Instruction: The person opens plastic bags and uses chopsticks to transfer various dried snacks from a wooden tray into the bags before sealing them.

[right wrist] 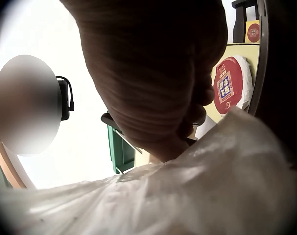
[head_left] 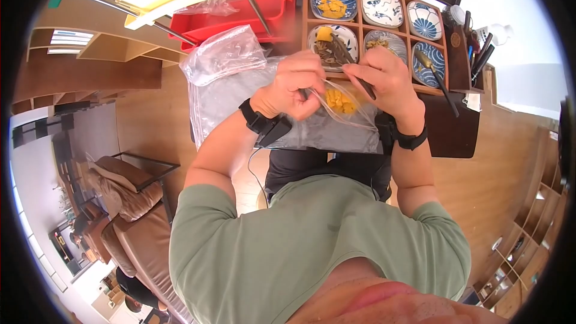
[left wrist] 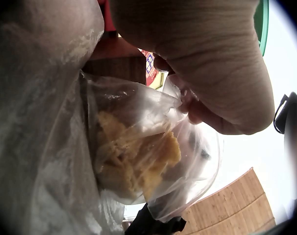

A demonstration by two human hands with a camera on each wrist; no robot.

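My left hand (head_left: 295, 87) pinches the rim of a clear plastic bag (head_left: 351, 121). Yellow-orange dried pieces (head_left: 341, 102) lie inside; the left wrist view shows these pieces (left wrist: 134, 159) through the film. My right hand (head_left: 387, 78) holds a slim dark tool (head_left: 367, 88) over the front of the dish box; its kind I cannot tell. Its far end overlaps a white dish (head_left: 310, 37) of dark brown strips (head_left: 336, 51) with one yellow piece on top. In the right wrist view, my right hand (right wrist: 153, 73) is dark, its fingertips partly hidden behind whitish plastic.
A wooden divided box (head_left: 305, 6) holds several patterned dishes. A wooden-handled tool (head_left: 427, 63) lies across its right front dish. More clear plastic bags (head_left: 231, 54) lie at left beside a red bin (head_left: 279, 9). Pens (head_left: 480, 60) stand at right.
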